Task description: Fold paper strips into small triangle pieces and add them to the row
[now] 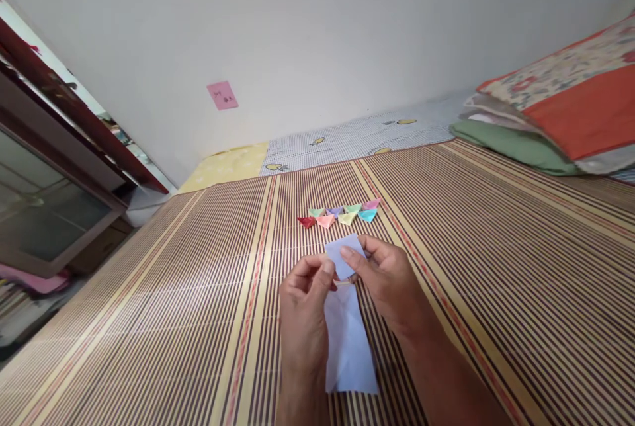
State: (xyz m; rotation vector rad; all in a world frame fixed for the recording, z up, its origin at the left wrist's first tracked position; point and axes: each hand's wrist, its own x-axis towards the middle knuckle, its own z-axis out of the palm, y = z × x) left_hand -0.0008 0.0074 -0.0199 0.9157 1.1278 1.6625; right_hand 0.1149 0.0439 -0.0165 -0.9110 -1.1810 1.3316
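Note:
A small light-blue paper square (pixel 342 253) is held up between my two hands, over the striped mat. My left hand (pixel 305 303) pinches its lower left corner between thumb and fingers. On the right side, my right hand (pixel 389 277) grips it with the thumb flat on its face and the fingers behind. Below the square lies a longer light-blue paper strip (pixel 350 346) on the mat, partly covered by my left hand. Just beyond my hands, several small folded paper triangles (pixel 326 221) in red, pink, yellow, green, purple and blue stand in two rows.
The striped bamboo mat (pixel 163 294) spreads over the whole surface. At the back right is a stack of folded bedding (pixel 560 115). A checked cloth (pixel 342 141) runs along the wall, where a pink note (pixel 223 95) is stuck. A glass-panelled cabinet (pixel 44 201) stands at the left.

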